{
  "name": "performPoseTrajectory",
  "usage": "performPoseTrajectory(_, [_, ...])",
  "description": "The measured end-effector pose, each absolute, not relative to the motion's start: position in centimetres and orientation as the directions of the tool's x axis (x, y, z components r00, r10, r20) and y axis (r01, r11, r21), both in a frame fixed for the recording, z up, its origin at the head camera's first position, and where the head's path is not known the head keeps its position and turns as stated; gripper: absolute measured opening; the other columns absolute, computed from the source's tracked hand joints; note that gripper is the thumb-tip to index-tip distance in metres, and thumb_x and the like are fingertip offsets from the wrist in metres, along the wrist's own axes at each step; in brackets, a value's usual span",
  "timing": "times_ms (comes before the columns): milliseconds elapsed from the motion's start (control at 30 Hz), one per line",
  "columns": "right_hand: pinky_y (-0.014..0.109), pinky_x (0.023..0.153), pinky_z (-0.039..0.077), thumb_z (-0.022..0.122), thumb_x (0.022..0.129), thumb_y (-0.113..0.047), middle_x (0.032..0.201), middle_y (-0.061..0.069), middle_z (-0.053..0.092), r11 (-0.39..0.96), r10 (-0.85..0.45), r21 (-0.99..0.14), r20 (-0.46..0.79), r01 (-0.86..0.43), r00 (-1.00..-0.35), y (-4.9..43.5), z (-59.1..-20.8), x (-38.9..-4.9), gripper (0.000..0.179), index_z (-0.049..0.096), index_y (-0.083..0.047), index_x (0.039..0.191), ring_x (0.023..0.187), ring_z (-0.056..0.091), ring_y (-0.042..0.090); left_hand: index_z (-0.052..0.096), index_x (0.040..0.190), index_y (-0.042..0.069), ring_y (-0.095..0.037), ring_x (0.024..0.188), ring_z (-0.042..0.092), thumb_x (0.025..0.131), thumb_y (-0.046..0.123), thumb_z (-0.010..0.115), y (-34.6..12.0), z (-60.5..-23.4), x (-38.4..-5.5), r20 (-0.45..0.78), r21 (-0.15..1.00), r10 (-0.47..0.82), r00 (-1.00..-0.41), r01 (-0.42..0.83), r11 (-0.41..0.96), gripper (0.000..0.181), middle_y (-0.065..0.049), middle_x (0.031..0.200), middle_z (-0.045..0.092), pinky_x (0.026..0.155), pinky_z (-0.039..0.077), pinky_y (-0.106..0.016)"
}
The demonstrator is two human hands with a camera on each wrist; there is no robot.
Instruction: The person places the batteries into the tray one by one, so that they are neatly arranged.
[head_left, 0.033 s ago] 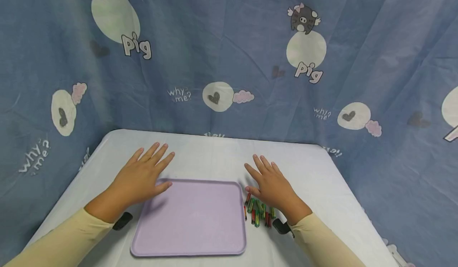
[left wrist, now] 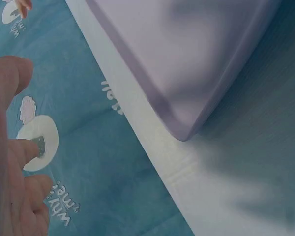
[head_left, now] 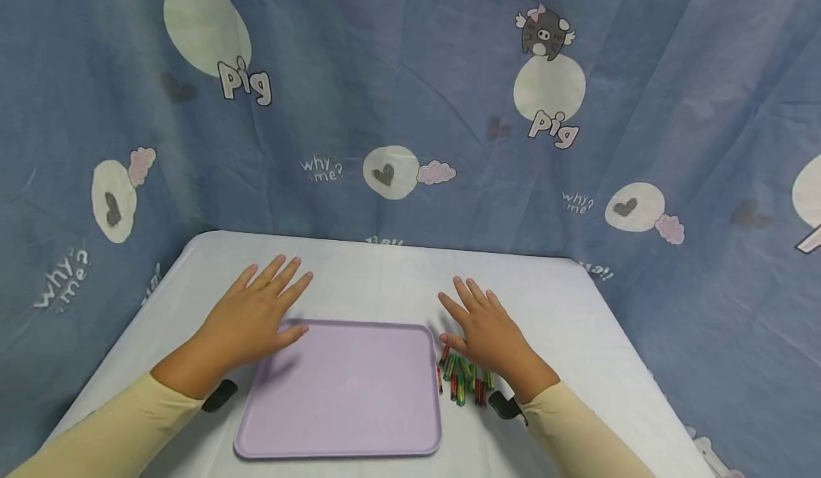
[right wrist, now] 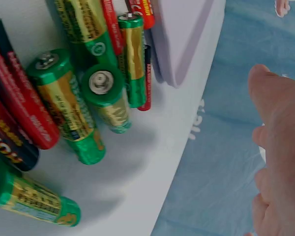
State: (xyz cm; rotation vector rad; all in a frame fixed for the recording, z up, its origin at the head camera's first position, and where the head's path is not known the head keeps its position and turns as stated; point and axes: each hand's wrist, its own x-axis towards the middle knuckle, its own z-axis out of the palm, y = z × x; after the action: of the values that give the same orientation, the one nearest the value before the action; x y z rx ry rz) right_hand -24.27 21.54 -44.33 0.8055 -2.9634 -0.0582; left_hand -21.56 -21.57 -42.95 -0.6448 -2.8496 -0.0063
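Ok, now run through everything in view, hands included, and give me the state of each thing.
Left hand: spread, holding nothing
Right hand: spread, holding nothing
Tray: flat, face up, empty
Batteries: loose, bunched beside the tray on the table
Sleeves: down to about the wrists
Curtain: hanging, slightly creased

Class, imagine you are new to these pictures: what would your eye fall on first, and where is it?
The eye would probably go first to the lilac tray on the white tabletop, then to the green-and-gold and red batteries just right of it, by the right hand. Behind, a blue cloth printed with "Pig" fills the head view's upper half.
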Motion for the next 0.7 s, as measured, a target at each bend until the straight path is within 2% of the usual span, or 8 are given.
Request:
performPoseTrajectory(100, [0.058,0.126,0.019,0.058,0.102,-0.060,0.176,0.010,0.014,0.873,-0.488,0.010,0.057,-0.488,-0.871,21.8,-44.3,-24.2,0.077,0.030,-0.029,0.166,0.162,0.014,0.033,0.030,0.166,0.016,-0.043,0.160,0.014,0.096,0.061,0.064,-21.9,-42.8,-21.6,0.180,0.037,0.382,-0.906,0.394,0.918,0.090,-0.018,0.173,0.021,0.123,0.014,-0.068])
performPoseTrajectory(200, [0.059,0.125,0.022,0.059,0.102,-0.057,0.174,0.012,0.020,0.889,-0.440,-0.105,0.071,-0.446,-0.895,22.5,-44.5,-24.1,0.077,0.031,-0.026,0.166,0.161,0.019,0.036,0.026,0.167,0.012,-0.049,0.158,0.012,0.100,0.060,0.060,-23.0,-42.8,-21.7,0.157,0.208,0.282,-0.946,0.311,0.927,0.089,-0.023,0.172,0.020,0.120,0.015,-0.071])
performPoseTrajectory(300, [0.060,0.123,0.027,0.062,0.104,-0.049,0.171,0.013,0.031,0.885,-0.363,-0.280,0.086,-0.373,-0.928,23.5,-44.9,-23.9,0.074,0.033,-0.021,0.166,0.157,0.028,0.038,0.031,0.163,0.003,-0.053,0.150,0.031,0.105,0.055,0.054,-24.5,-43.4,-21.6,0.162,0.410,0.151,-0.975,0.206,0.889,0.081,-0.030,0.162,0.035,0.114,0.027,-0.073])
performPoseTrajectory(367, [0.061,0.120,0.030,0.063,0.104,-0.044,0.166,0.014,0.039,0.863,-0.306,-0.397,0.083,-0.313,-0.948,24.2,-45.5,-23.7,0.071,0.036,-0.018,0.164,0.154,0.035,0.039,0.042,0.155,-0.001,-0.052,0.135,0.049,0.108,0.051,0.049,-25.9,-44.5,-21.3,0.149,0.537,0.069,-0.986,0.139,0.832,0.070,-0.031,0.149,0.051,0.103,0.042,-0.068])
performPoseTrajectory(433, [0.062,0.118,0.034,0.064,0.104,-0.042,0.161,0.015,0.045,0.830,-0.256,-0.499,0.060,-0.251,-0.965,24.7,-46.3,-23.2,0.068,0.040,-0.016,0.162,0.149,0.042,0.039,0.051,0.145,-0.004,-0.042,0.115,0.064,0.111,0.046,0.043,-27.3,-46.0,-21.0,0.095,0.662,-0.003,-0.995,0.061,0.747,0.061,-0.027,0.131,0.064,0.091,0.054,-0.055])
performPoseTrajectory(500, [0.062,0.115,0.038,0.067,0.103,-0.039,0.157,0.015,0.050,0.796,-0.239,-0.565,0.032,-0.215,-0.970,25.1,-47.4,-22.7,0.066,0.044,-0.015,0.160,0.144,0.048,0.040,0.056,0.137,-0.007,-0.026,0.098,0.070,0.113,0.040,0.040,-29.0,-47.9,-20.6,0.024,0.785,-0.045,-0.999,-0.009,0.619,0.055,-0.016,0.113,0.071,0.080,0.058,-0.040])
performPoseTrajectory(600, [0.061,0.113,0.040,0.071,0.100,-0.041,0.153,0.012,0.055,0.770,-0.266,-0.602,-0.005,-0.209,-0.964,25.4,-49.0,-22.1,0.066,0.048,-0.016,0.157,0.141,0.052,0.039,0.052,0.135,-0.010,-0.009,0.086,0.065,0.114,0.030,0.036,-31.1,-50.2,-20.2,-0.065,0.940,-0.078,-0.995,-0.087,0.331,0.048,0.000,0.102,0.068,0.073,0.057,-0.024])
performPoseTrajectory(700, [0.061,0.116,0.037,0.077,0.095,-0.045,0.152,0.008,0.056,0.762,-0.316,-0.601,-0.021,-0.240,-0.949,25.8,-50.1,-21.7,0.070,0.052,-0.017,0.154,0.145,0.048,0.037,0.047,0.135,-0.010,-0.007,0.086,0.062,0.115,0.029,0.035,-32.2,-51.5,-20.0,-0.104,0.988,-0.071,-0.992,-0.111,0.110,0.046,0.005,0.100,0.062,0.076,0.057,-0.020])
